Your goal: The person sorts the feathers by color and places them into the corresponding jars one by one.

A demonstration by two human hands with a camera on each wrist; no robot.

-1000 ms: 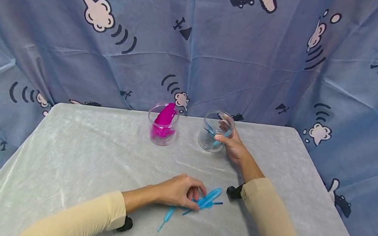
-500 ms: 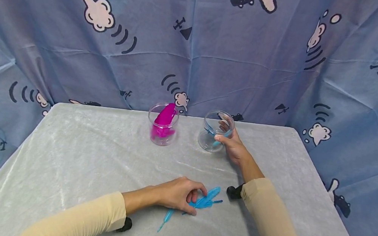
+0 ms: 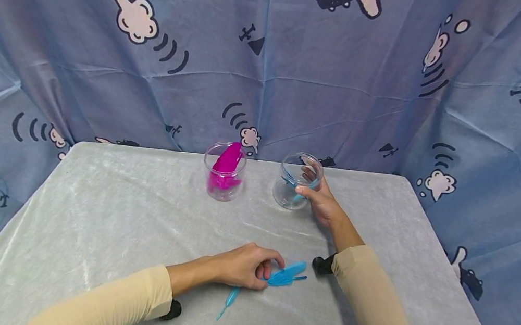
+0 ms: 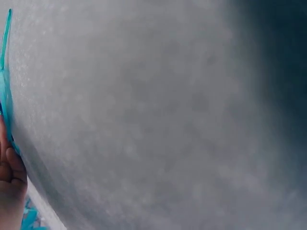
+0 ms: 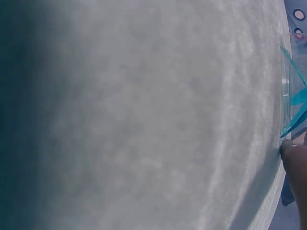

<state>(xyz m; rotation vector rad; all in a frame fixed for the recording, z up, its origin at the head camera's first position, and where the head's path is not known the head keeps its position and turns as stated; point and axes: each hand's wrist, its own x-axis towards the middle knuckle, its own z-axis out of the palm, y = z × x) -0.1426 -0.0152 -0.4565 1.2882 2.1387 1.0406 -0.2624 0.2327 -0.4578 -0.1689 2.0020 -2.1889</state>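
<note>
In the head view, my left hand (image 3: 245,268) is low over the front middle of the table, thumb and curled fingers pinching the near end of some slim, flat blue pieces (image 3: 287,275). Another blue piece with a narrow tail (image 3: 232,297) pokes out below this hand. The left wrist view catches the curled fingers beside a thin blue-green strip (image 4: 5,91). Farther back, my right hand (image 3: 323,200) grips a clear jar (image 3: 285,193) from its right side, thumb in front and fingers behind. Blue pieces (image 5: 300,98) show inside that jar.
A second clear jar (image 3: 222,193) stands to the left of the held one, with bright magenta pieces (image 3: 227,162) inside. A pale cloth covers the table (image 3: 119,211), and a patterned blue curtain (image 3: 206,37) hangs behind its back edge.
My left thumb has drawn in toward the fingers, and the blue pieces under it have shifted and turned slightly. The right hand and both jars have kept their places.
</note>
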